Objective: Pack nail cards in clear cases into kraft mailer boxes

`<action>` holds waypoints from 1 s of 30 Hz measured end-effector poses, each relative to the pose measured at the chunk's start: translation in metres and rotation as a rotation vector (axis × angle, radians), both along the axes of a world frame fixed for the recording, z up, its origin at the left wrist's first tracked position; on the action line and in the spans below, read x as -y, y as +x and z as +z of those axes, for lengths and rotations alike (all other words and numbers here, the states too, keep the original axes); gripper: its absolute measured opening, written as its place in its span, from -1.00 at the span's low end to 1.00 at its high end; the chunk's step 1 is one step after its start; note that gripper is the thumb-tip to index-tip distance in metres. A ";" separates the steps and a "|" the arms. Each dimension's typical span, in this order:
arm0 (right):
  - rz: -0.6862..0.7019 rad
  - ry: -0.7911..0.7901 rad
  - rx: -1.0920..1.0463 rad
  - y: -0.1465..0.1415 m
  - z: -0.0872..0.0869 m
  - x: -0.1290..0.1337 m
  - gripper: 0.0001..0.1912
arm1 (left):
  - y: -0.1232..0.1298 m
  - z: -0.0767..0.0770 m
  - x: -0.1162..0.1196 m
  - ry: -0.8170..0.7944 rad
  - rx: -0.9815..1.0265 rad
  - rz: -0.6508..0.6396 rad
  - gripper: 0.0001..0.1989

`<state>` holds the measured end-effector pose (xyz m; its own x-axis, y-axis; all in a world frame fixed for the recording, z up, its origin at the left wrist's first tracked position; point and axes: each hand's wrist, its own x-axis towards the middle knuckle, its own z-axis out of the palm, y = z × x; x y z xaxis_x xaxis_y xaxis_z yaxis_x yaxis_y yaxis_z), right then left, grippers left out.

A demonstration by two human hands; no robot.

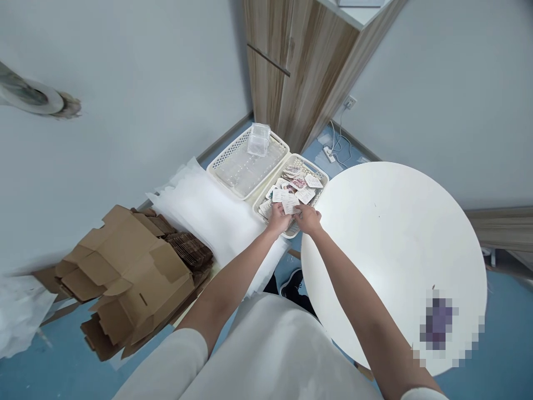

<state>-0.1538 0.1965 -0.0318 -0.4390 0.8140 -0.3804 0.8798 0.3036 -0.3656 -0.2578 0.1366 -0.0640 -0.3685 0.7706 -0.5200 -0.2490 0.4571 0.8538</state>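
Both my hands reach into the near plastic basket (257, 206), which holds a loose pile of printed cards (297, 182). My left hand (278, 220) has its fingers closed at the lower left edge of a white card (290, 205) with lines of print. On the card's right side, my right hand (308, 219) pinches the edge with thumb and fingers. Other cards around it show white printed faces or coloured pictures in red and green. How many cards lie between my fingers I cannot tell.
A second white basket (214, 169) holds clear plastic boxes (259, 140). White sheeting (208, 208) and flattened cardboard boxes (125, 266) lie left. A round white table (391, 239) stands right, bearing a blurred-out purple item (438, 322). Behind are a wooden cabinet (291, 72) and a power strip (328, 154).
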 end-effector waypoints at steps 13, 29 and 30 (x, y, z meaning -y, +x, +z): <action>-0.361 -0.125 -0.635 0.033 0.017 0.039 -0.64 | 0.004 0.040 0.034 0.227 -0.062 0.002 -0.48; -0.394 0.215 -0.821 0.172 0.066 0.158 -0.63 | 0.142 0.087 0.104 0.242 0.190 -0.504 -0.57; -0.384 0.248 -0.797 0.181 0.067 0.167 -0.63 | 0.152 0.089 0.109 0.247 0.187 -0.529 -0.59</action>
